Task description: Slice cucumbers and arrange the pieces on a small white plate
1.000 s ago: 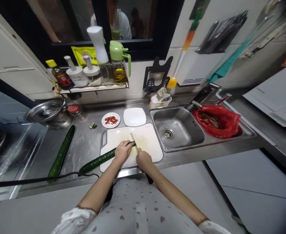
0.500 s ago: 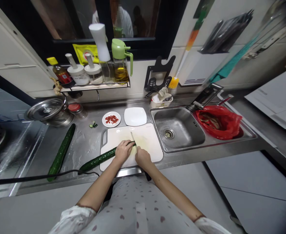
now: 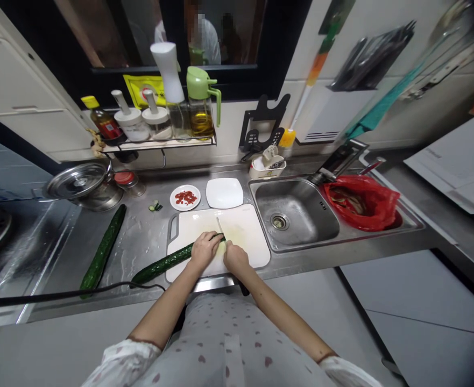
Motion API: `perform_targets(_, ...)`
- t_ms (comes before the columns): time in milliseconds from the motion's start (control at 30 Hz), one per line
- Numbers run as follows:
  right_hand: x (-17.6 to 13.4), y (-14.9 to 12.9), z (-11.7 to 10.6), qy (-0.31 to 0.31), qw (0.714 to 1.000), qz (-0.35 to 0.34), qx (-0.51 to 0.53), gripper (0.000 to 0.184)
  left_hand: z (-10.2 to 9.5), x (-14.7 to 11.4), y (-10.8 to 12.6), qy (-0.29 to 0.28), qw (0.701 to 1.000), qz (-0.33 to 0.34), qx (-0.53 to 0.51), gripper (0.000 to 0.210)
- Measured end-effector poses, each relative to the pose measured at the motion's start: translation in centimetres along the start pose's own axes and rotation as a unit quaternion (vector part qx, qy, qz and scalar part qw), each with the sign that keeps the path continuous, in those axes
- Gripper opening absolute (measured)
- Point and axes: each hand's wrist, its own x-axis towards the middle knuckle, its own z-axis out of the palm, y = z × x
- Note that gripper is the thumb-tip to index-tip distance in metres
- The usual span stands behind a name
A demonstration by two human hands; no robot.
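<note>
My left hand (image 3: pixel 205 247) is closed over a long green cucumber (image 3: pixel 163 267) that lies slantwise on the white cutting board (image 3: pixel 256 260), its lower left end reaching past the board onto the counter. In my right hand (image 3: pixel 235 258) is a knife (image 3: pixel 220 224); its blade points away from me and crosses the cucumber's right end, just beside my left fingers. The black end of its handle shows below my wrist. A second whole cucumber (image 3: pixel 104 250) lies on the counter to the left. Small cut cucumber pieces (image 3: pixel 155 206) sit behind the board.
A white plate of chopped red bits (image 3: pixel 185 198) and a square white plate (image 3: pixel 224 193) stand behind the board. To the right are the sink (image 3: pixel 301 215) and a red plastic bag (image 3: pixel 361 207). A black cable (image 3: pixel 67 293) crosses the counter at left; a lidded pot (image 3: pixel 79 185) stands behind.
The view has shifted very slightly. Both hands, the knife and the cucumber keep almost the same places.
</note>
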Motion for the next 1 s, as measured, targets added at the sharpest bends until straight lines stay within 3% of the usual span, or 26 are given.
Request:
perform_targets(300, -1.7, 0.9, 0.8, -0.02, 1.0, 0.01, -0.007, 0.028, 0.1, 0.0, 0.0, -0.004, 1.0, -0.01, 0.007, 0.028)
perform_targets(700, 1.9, -1.2, -1.3, -0.002, 1.0, 0.0, 0.026, 0.03, -0.1, 0.1, 0.0, 0.007, 1.0, -0.005, -0.004, 0.027)
perform_targets(1000, 1.6, -0.9, -0.9, 0.001, 1.0, -0.005, 0.021, 0.033, 0.0, 0.0, 0.0, 0.017, 1.0, 0.006, 0.005, 0.026)
